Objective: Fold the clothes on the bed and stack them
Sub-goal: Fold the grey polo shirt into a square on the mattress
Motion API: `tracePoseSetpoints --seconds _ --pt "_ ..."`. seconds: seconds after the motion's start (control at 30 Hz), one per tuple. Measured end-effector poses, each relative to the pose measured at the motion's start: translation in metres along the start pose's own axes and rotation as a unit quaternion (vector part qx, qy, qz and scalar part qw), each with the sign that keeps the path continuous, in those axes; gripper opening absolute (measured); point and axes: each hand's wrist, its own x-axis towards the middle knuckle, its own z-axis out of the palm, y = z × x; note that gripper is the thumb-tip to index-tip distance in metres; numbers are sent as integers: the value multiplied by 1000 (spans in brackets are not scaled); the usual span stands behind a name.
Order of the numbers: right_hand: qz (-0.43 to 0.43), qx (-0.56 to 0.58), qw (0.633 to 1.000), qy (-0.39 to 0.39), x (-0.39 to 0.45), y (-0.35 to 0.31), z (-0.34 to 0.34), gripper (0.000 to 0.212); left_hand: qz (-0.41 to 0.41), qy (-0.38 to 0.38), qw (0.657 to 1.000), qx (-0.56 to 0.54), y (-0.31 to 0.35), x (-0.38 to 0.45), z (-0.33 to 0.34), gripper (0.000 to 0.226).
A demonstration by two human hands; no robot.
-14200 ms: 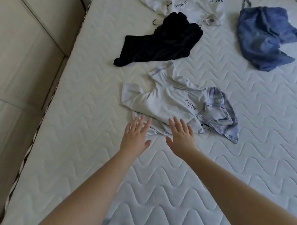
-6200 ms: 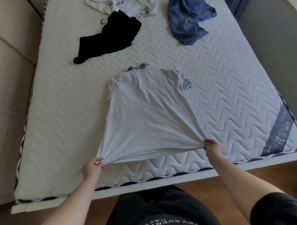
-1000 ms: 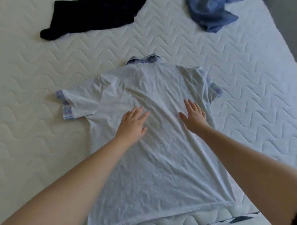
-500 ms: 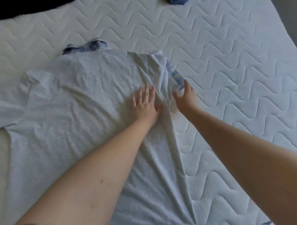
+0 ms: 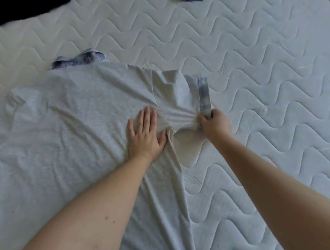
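A light grey shirt [image 5: 71, 128] with a blue plaid collar [image 5: 78, 59] lies spread face down on the white quilted mattress [image 5: 250, 62]. My left hand [image 5: 145, 134] presses flat on the shirt's back near the right armpit, fingers straight. My right hand [image 5: 213, 125] grips the plaid-trimmed cuff of the right sleeve [image 5: 178, 92] and holds it pulled out to the right, so the cloth bunches between my hands.
A black garment [image 5: 26, 10] shows at the top left corner. A scrap of blue garment [image 5: 189, 0] peeks in at the top edge. Bare mattress stretches to the right of the shirt.
My right hand has closed on the right sleeve's cuff and drawn it outward to the right. My left hand stays flat on the shirt.
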Motion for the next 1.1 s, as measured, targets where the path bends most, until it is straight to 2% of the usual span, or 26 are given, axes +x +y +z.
tracePoseSetpoints --seconds 0.07,0.1,0.17,0.23,0.33,0.4,0.5,0.57,0.67,0.73,0.83,0.93,1.1 --pt "20 -58 997 -54 -8 17 -5 23 6 -7 1000 11 0 1 0 75" --pt "22 -55 997 -49 -6 16 -7 21 10 -11 1000 14 -1 1 0 74" --pt "28 7 1000 2 8 2 -10 26 16 -19 999 20 -1 1 1 71" --pt "44 83 995 44 29 -17 -12 47 20 -24 999 23 -2 1 1 69" --pt "86 130 987 38 57 -46 -9 59 25 -22 999 23 -2 0 1 68" --pt "89 129 987 22 66 -56 -4 45 30 -21 999 21 -2 0 1 68" --pt "35 124 991 36 76 -55 -3 16 33 -22 999 16 -4 0 1 69" --pt "-7 127 988 85 81 -50 -13 13 32 -35 999 14 -4 1 0 74" --pt "-39 46 992 115 85 -37 -22 20 22 -58 998 22 -4 2 0 84" --pt "-39 15 994 104 84 -30 -20 23 16 -71 997 26 -3 3 0 88" --pt "-24 56 993 103 79 -32 -19 17 16 -76 996 30 -3 3 -1 84" --pt "20 127 989 78 69 -36 -19 37 18 -76 997 22 -2 3 -1 79" --pt "68 10 997 -30 40 -26 -12 42 21 -65 998 16 -3 3 1 78"
